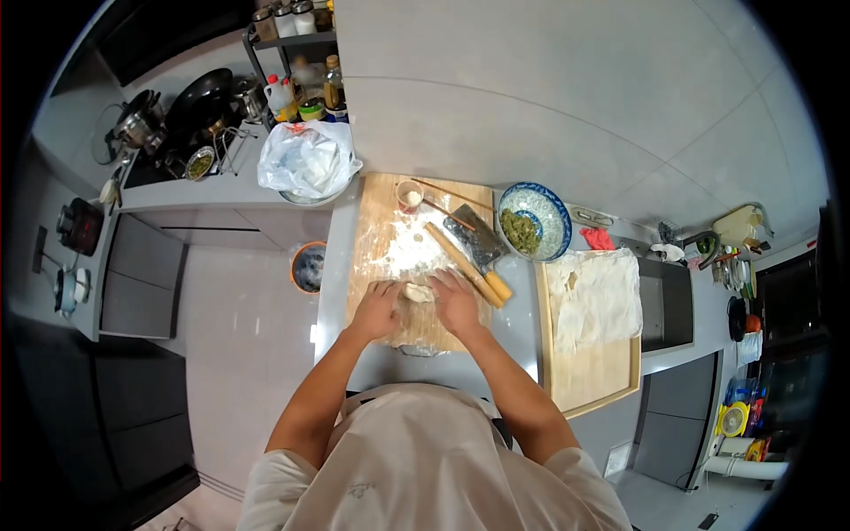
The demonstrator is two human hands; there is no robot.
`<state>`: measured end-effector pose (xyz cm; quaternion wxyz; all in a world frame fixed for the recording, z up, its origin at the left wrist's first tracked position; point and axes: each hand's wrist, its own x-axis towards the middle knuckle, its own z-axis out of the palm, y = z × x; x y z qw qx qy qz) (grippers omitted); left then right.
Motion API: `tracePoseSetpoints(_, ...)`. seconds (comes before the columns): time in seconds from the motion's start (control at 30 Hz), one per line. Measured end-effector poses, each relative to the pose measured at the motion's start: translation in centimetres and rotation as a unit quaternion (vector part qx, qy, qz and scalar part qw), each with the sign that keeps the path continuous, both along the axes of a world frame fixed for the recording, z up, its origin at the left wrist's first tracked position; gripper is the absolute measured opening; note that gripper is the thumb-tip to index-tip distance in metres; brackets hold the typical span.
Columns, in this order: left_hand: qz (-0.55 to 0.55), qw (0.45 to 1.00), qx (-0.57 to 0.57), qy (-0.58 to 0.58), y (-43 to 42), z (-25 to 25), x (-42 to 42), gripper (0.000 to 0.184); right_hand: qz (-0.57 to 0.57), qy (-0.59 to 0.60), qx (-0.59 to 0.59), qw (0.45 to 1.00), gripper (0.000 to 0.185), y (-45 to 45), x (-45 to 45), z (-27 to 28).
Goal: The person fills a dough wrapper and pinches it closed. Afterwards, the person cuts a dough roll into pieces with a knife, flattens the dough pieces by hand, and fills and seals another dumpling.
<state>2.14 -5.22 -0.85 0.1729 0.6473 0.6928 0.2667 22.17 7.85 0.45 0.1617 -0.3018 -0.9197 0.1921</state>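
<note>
Right in front of you, the small piece of dough [419,292] was pale, soft-looking and unevenly elongated, lying flat and roughly crosswise on the near half of the floured wooden board [374,208]

No legible text, labels, brands, numbers or signs on anything in view.

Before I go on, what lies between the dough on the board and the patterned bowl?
In the head view, going from the dough to the bowl: fingers of the right hand, the rolling pin, then the dark cleaver blade.
</note>
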Motion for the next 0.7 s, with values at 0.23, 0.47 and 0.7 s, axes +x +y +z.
tracePoseSetpoints(0.23, 0.189, 0.971, 0.065, -0.135, -1.9, -1.4, -1.5, 0.055, 0.056, -0.136, -0.013, 0.989, 0.075, -6.9, -2.0, -0.9)
tracePoseSetpoints(0.47, 0.277, 0.941, 0.091, -0.17, -3.0, -2.9, -2.0, 0.05, -0.083, -0.121, 0.009, 0.989, 0.083, 1.0, -8.9, -2.5)
tracePoseSetpoints(0.7, 0.28, 0.928, 0.095, -0.225, -2.7, -3.1, -1.8, 0.051, 0.001, -0.178, -0.07, 0.981, 0.091, -10.3, -1.9, -0.8)
